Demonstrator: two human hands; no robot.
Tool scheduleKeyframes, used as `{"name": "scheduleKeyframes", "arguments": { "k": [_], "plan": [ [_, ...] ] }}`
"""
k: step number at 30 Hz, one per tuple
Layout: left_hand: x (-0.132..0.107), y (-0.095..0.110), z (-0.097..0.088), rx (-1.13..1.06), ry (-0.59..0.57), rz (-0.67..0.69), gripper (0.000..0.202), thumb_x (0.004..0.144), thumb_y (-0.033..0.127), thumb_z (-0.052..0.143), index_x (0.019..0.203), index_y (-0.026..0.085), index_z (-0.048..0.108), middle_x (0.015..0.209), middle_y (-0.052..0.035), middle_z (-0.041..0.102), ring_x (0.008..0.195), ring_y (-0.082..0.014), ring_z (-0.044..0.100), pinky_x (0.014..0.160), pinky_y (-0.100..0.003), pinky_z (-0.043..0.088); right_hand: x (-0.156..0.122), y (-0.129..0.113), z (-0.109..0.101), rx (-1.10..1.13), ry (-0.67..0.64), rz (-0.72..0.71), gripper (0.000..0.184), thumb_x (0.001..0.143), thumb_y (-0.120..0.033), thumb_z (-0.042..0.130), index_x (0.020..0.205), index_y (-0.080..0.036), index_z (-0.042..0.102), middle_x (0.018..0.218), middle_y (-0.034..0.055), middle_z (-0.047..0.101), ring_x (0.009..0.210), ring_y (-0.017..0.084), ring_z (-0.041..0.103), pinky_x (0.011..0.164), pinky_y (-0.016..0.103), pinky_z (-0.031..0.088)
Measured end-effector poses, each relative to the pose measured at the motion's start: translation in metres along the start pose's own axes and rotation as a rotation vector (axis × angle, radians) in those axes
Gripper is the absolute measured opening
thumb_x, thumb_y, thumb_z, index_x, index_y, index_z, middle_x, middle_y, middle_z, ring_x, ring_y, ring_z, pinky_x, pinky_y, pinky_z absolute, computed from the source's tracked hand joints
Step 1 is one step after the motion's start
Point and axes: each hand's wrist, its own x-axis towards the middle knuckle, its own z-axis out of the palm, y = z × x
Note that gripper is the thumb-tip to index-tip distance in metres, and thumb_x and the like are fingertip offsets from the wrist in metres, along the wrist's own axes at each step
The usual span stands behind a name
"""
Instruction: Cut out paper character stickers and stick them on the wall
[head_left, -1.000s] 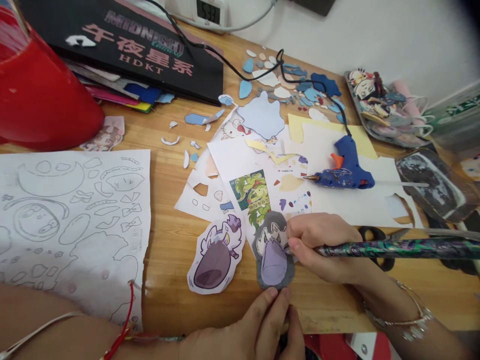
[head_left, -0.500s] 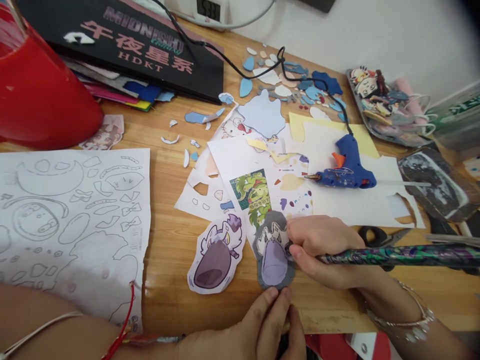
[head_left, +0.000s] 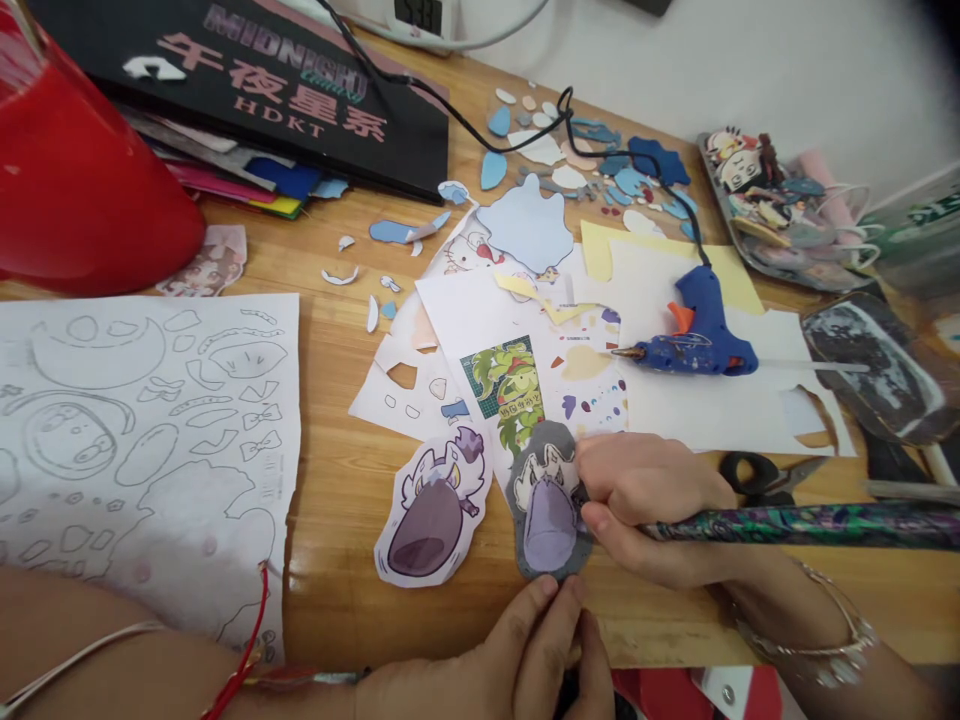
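A grey foam-like cut-out (head_left: 551,445) with a pale character and a lilac oval mouth (head_left: 550,540) lies on the wooden table. My left hand (head_left: 517,650) pinches its lower edge between fingertips and a mostly hidden thumb. In my right hand (head_left: 652,500), closed fingers grip a long stick-like tool patterned in green, purple and black (head_left: 810,524). My fist covers the tool's tip, at the cut-out's right side. To the left lies a paper cut-out (head_left: 429,510) of a similar purple character.
A blue glue gun (head_left: 694,335) rests on papers, its black cord running back. Scissors (head_left: 772,475) lie beyond my right hand. Foam scraps (head_left: 585,165), a filled tray (head_left: 780,215), a template sheet (head_left: 142,420), a red container (head_left: 97,190) and a black folder (head_left: 300,100) surround the work.
Very little differs. My right hand and its tool have shifted slightly to the right and down; my left hand keeps its place at the cut-out's edge.
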Motion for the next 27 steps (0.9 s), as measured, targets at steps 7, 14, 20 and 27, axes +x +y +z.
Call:
{"name": "scheduleKeyframes", "arguments": {
  "k": [7, 14, 20, 27],
  "plan": [
    [-0.002, 0.001, 0.000, -0.027, 0.006, -0.023, 0.039, 0.084, 0.008, 0.034, 0.118, 0.012, 0.052, 0.117, -0.0044, 0.060, 0.103, -0.0127, 0.057, 0.089, -0.020, 0.044, -0.001, 0.003, -0.001, 0.057, -0.018, 0.021, 0.032, 0.074, -0.010, 0.039, 0.057, -0.020, 0.014, 0.050, -0.0048, 0.025, 0.050, 0.009, 0.028, 0.050, 0.025, 0.027],
    [0.001, -0.001, -0.005, 0.048, -0.044, 0.010, 0.039, 0.084, 0.008, 0.033, 0.118, 0.012, 0.052, 0.117, -0.0043, 0.059, 0.106, -0.0134, 0.055, 0.095, -0.023, 0.041, 0.004, -0.017, 0.005, -0.001, 0.018, -0.020, 0.033, 0.074, -0.009, 0.043, 0.048, -0.018, 0.025, 0.046, -0.0044, 0.032, 0.045, 0.008, 0.028, 0.042, 0.024, 0.022],
    [0.002, -0.001, -0.007, 0.020, -0.017, -0.011, 0.041, 0.085, 0.009, 0.029, 0.118, 0.013, 0.052, 0.116, -0.0027, 0.060, 0.109, -0.0111, 0.053, 0.097, -0.020, 0.040, 0.009, -0.020, 0.013, -0.112, 0.011, -0.014, 0.036, 0.076, -0.007, 0.044, 0.045, -0.018, 0.030, 0.047, -0.0029, 0.034, 0.044, 0.009, 0.028, 0.040, 0.028, 0.022],
    [-0.002, 0.012, 0.000, -0.122, -0.058, -0.153, 0.042, 0.086, 0.010, 0.026, 0.124, 0.010, 0.045, 0.117, -0.0096, 0.058, 0.104, -0.0200, 0.057, 0.079, -0.027, 0.053, 0.001, -0.015, 0.017, 0.013, -0.079, -0.033, 0.035, 0.080, -0.009, 0.043, 0.050, -0.019, 0.027, 0.054, -0.0034, 0.034, 0.049, 0.010, 0.031, 0.048, 0.029, 0.025]
  ]
}}
